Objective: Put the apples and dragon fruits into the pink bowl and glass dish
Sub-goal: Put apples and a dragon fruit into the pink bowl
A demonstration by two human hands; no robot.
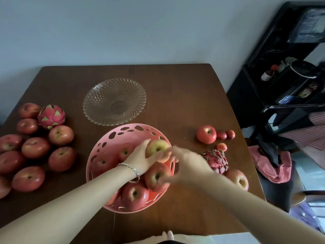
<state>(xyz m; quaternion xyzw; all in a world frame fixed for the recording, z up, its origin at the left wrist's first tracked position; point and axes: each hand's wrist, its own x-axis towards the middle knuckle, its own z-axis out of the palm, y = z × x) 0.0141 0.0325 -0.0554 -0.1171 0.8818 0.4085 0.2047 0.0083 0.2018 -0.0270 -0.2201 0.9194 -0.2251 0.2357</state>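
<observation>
From the head view, my left hand (140, 156) is cupped over a yellowish apple (157, 146) at the far right of the pink bowl (98, 147), thumb and fingers closed around its near side. My right hand (186, 164) is smeared by motion above the bowl's right rim; I cannot tell whether its fingers are spread or pinching, and it may be touching the red apple (156, 176) below it.

The apples feel like firm, round, fairly heavy things with waxy skin, so I judge a wide palm grip around the widest part suits them (pinching the stem would be a poor bet). Stacked ones could roll. The left dragon fruit (51, 115) sits among loose apples at the table's left; its soft scales would bruise, so I would cradle it from the sides. The right dragon fruit (217, 162) lies just beside the bowl, partly behind my right hand.

The glass dish (98, 95) is empty beyond the bowl, brittle and best loaded gently. My forearm hides part of the bowl's inside, and the leftmost apples are cut off by the frame edge.
</observation>
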